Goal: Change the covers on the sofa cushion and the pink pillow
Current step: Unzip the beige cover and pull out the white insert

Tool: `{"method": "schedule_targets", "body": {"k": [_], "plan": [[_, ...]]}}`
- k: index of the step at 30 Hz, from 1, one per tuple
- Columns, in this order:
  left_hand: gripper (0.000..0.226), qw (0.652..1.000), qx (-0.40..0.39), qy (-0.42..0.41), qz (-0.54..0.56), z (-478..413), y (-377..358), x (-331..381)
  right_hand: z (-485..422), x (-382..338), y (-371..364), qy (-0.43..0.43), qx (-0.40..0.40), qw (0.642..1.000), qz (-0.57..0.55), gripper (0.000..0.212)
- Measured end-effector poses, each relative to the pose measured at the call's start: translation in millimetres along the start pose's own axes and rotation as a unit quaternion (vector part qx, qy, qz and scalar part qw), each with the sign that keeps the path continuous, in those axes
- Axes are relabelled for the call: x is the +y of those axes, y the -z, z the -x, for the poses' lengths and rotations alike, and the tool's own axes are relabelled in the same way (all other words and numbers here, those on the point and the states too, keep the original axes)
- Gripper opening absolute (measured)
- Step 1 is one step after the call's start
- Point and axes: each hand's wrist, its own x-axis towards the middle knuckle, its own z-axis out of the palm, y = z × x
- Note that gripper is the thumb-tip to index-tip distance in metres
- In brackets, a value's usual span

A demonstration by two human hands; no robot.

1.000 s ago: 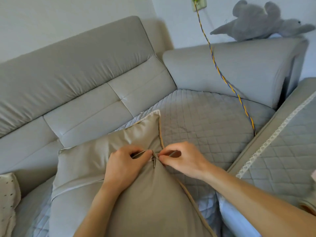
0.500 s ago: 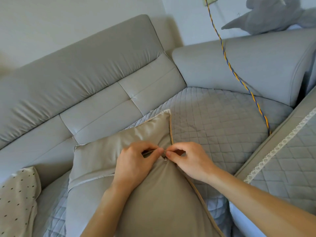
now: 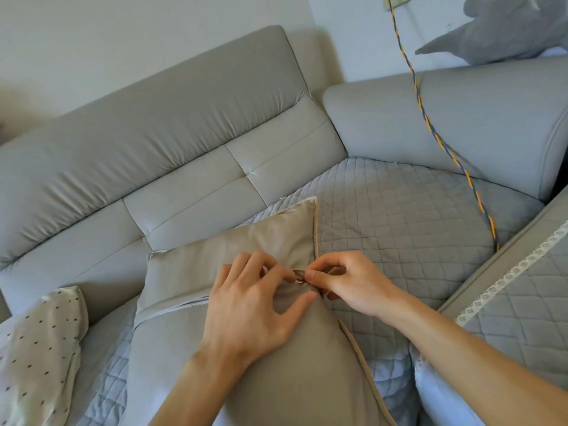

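While a beige sofa cushion (image 3: pixel 276 358) is lying on the quilted seat cover (image 3: pixel 399 229) of a grey corner sofa (image 3: pixel 153 142), two bare hands are meeting at its piped right edge. Seen from the head camera, the left hand (image 3: pixel 249 305) is resting on the cushion's upper face, its fingers curled and pinching the fabric beside a small metal zipper pull (image 3: pixel 298 275). The right hand (image 3: pixel 353 284) is coming in from the cushion's right side, thumb and forefinger pinching at that same pull, the fingertips of both hands nearly touching. Whether the zip is open cannot be told. To the cushion's left, a cream pillow with dark dots (image 3: pixel 37 355) is leaning on the seat. Behind and right of the cushion, a twisted blue and yellow cord (image 3: pixel 430 124) is running from a wall socket (image 3: pixel 396 0) down across the sofa back to the seat. Farther right, above the cushion, a grey plush toy (image 3: pixel 504 29) is sitting atop the sofa back.
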Motion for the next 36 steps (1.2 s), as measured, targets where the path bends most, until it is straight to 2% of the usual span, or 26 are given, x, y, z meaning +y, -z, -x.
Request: {"method": "schedule_targets", "body": {"k": [5, 11, 15, 17, 19, 24, 26, 28, 32, 36], "plan": [[0.026, 0.996, 0.011, 0.077, -0.035, -1, -8, 10, 0, 6, 0, 0.033, 0.016, 0.998, 0.043, 0.006], [0.020, 0.989, -0.025, 0.139, -0.053, -6, -6, 20, 3, 2, -6, 0.057, 0.072, 0.992, 0.082, 0.008], [0.028, 0.984, -0.036, 0.104, -0.138, -21, 2, 19, 7, -3, -17, 0.104, 0.119, 0.979, 0.131, 0.007], [0.027, 0.981, -0.072, 0.095, -0.151, -32, 9, 19, 8, -5, -19, 0.104, 0.118, 0.977, 0.141, 0.008], [0.027, 0.974, -0.116, 0.147, -0.127, -38, 16, 15, 8, -6, -18, 0.101, 0.117, 0.978, 0.138, 0.010], [0.025, 0.963, -0.104, 0.232, -0.093, -22, 40, -16, 6, -2, -16, 0.111, 0.125, 0.974, 0.153, 0.012], [0.020, 0.951, -0.096, 0.291, -0.047, -6, 49, -39, 4, -1, -17, 0.116, 0.130, 0.972, 0.160, 0.011], [0.016, 0.931, -0.053, 0.360, 0.019, 14, 53, -62, 2, 0, -19, 0.117, 0.131, 0.970, 0.168, 0.010], [0.021, 0.874, 0.019, 0.480, 0.080, 52, 49, -108, 2, 2, -21, 0.127, 0.134, 0.965, 0.184, 0.014], [0.027, 0.812, 0.064, 0.564, 0.136, 74, 41, -150, 1, 1, -22, 0.119, 0.143, 0.960, 0.212, 0.015]]}}
